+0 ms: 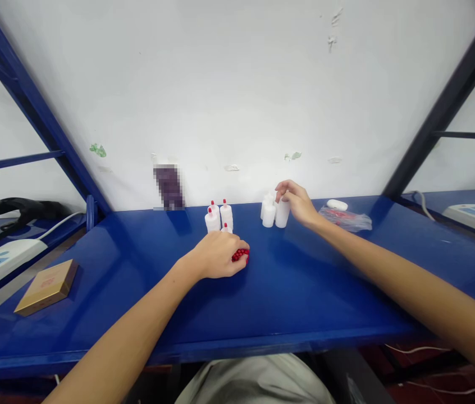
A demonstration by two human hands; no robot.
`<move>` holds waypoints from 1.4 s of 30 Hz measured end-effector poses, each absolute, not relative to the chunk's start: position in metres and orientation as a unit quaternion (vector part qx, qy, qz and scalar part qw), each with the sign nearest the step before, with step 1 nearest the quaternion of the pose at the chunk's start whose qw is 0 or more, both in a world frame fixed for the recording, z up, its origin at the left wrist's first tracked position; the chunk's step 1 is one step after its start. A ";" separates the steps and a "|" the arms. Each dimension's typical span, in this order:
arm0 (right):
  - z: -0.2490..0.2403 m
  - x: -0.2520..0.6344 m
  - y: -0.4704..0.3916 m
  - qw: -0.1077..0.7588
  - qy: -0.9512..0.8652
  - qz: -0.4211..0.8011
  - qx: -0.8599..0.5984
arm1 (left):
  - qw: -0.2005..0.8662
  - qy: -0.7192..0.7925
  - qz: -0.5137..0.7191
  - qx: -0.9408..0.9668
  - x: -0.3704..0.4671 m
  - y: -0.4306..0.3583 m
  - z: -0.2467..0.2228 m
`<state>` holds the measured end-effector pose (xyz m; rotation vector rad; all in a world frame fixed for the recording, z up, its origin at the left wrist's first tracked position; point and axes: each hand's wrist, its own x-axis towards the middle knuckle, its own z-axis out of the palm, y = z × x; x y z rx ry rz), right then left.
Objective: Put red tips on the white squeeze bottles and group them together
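My left hand [220, 255] is closed over a small red object with a bumpy surface [241, 255], low over the blue tabletop. The palm and fingers hide most of that object. Just behind this hand stand several white squeeze bottles with red tips [212, 221], the nearest partly covered by it. My right hand [296, 201] curls its fingers round the top of a white bottle [282, 216], which is upright at the table's rear. To the left of that bottle, close together, are more white bottles [268, 215] showing no red tips.
A clear plastic bag with red pieces [347, 219] lies beyond my right forearm, a white oval case [337, 204] behind it. A gold box [48, 286] rests at the left. A dark pixelated phone-shaped thing [170, 188] leans on the wall. Power strips [5, 261] flank the table.
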<state>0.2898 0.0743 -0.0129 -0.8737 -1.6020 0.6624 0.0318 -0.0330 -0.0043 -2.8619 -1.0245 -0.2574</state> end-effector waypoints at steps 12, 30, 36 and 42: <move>-0.015 0.264 0.010 0.545 -0.594 0.497 -0.320 | -0.014 -0.327 -0.117 -0.938 0.042 -0.036 -0.017; -0.034 0.261 -0.001 0.459 -0.655 0.530 -0.281 | -0.037 -0.258 -0.262 -0.929 0.055 -0.040 -0.030; -0.030 0.249 -0.024 0.396 -0.728 0.499 -0.252 | -0.046 -0.282 -0.488 -0.825 0.055 -0.043 -0.025; -0.029 0.244 -0.032 0.380 -0.772 0.442 -0.254 | -0.060 -0.257 -0.469 -0.843 0.055 -0.046 -0.024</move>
